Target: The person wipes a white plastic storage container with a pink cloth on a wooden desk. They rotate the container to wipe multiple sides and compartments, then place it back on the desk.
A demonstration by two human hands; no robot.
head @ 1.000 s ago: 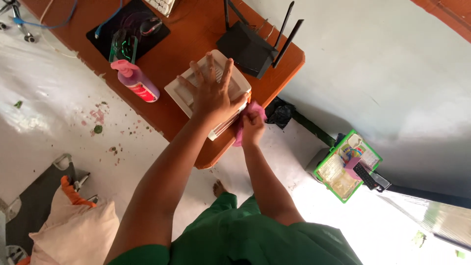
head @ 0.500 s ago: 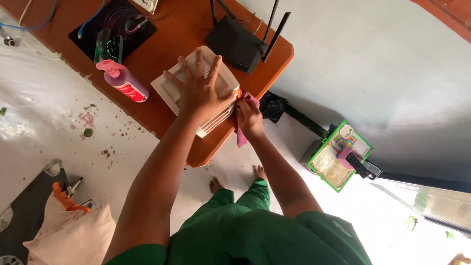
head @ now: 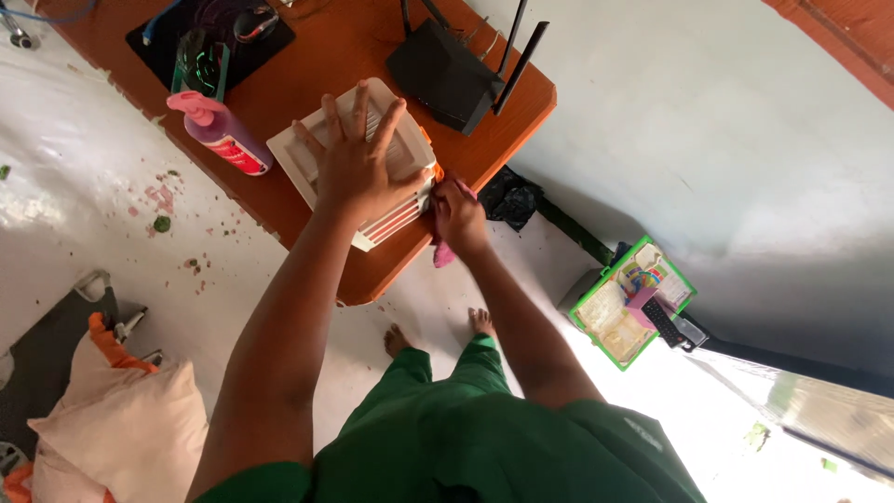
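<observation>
A cream, slatted box-shaped appliance (head: pixel 300 156) with orange trim lies on the orange-brown wooden table (head: pixel 321 67). My left hand (head: pixel 358 160) is spread flat on its top, fingers apart, pressing it down. At the appliance's right side, my right hand (head: pixel 458 212) is closed on a pink cloth (head: pixel 443 251) that hangs below the fist.
A pink-capped purple bottle (head: pixel 222 137) lies left of the appliance. A black router (head: pixel 447 70) with antennas stands behind it, a black mat (head: pixel 219 28) with gadgets at the back left. On the floor are a green tray (head: pixel 631 300) with a remote and a cushion (head: pixel 121 424).
The view has shifted slightly. My left hand stays flat on the appliance while my right hand keeps the cloth at its right side, with small movement.
</observation>
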